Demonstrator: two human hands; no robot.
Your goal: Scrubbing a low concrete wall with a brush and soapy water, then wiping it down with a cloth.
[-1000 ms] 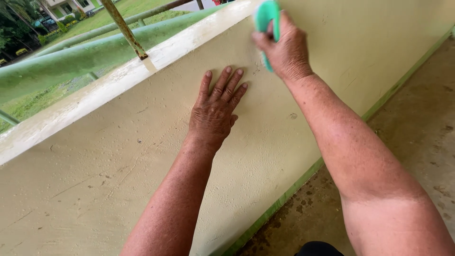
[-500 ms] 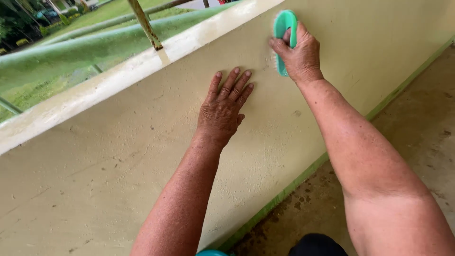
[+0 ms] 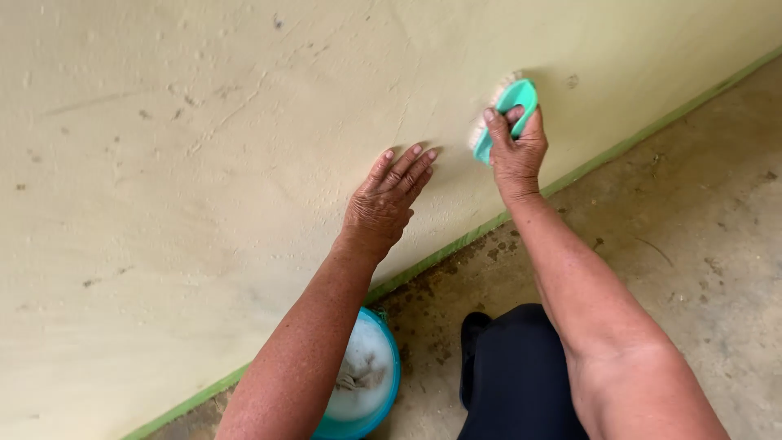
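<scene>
Right hand (image 3: 516,151) gripping teal scrub brush (image 3: 503,114) against cream wall (image 3: 204,163); left hand (image 3: 386,202) flat on wall — bucket (image 3: 371,379) below

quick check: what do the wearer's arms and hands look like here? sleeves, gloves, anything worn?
Both arms are bare as far as the view reaches: no sleeves show. The left hand and right hand wear no gloves, and no rings, watch or bands are visible. Nails are short and unpainted. The only clothing in view is dark trousers over the knee below the right forearm.
</scene>
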